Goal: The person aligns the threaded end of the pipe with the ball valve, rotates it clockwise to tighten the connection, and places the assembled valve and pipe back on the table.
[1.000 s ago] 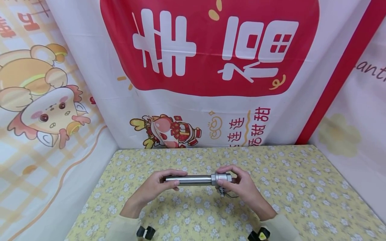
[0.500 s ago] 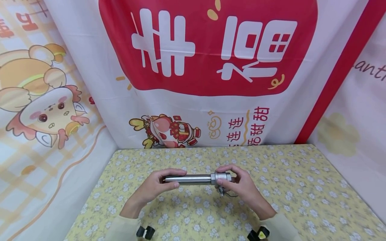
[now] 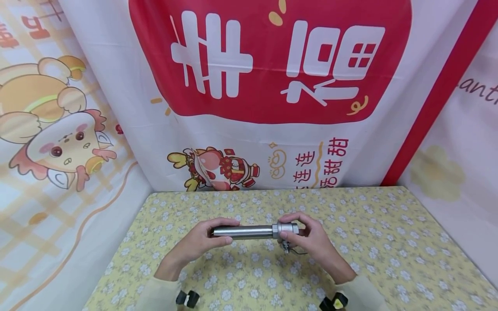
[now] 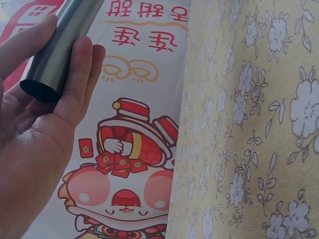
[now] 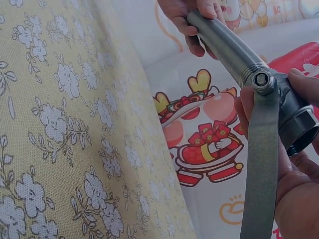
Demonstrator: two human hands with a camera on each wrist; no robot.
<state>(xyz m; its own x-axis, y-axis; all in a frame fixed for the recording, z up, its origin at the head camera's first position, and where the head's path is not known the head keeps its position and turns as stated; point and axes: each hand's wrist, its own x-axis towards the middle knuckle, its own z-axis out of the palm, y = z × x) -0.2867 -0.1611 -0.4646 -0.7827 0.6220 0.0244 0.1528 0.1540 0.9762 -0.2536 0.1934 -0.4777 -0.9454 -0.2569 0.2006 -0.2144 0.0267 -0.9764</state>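
A smooth steel pipe (image 3: 249, 232) lies level between the two hands, held up over the table. Around its left end my left hand (image 3: 198, 237) curls, thumb at the near side and fingers on the far side; the pipe's open end shows in the left wrist view. My right hand (image 3: 313, 237) grips a metal ball valve (image 3: 287, 228) at the pipe's other end. Several thread turns (image 5: 253, 73) show where the pipe enters the valve in the right wrist view. The valve's flat lever handle (image 5: 261, 164) hangs from a nut on its stem.
A table with a yellow flowered cloth (image 3: 253, 276) spreads beneath the hands. Behind it hangs a white and red printed backdrop (image 3: 249, 129). Printed cloth walls close in the left (image 3: 132, 233) and right (image 3: 447, 224) sides.
The left thumb and fingers have shifted slightly round the pipe. The right hand and the valve stay where they were.
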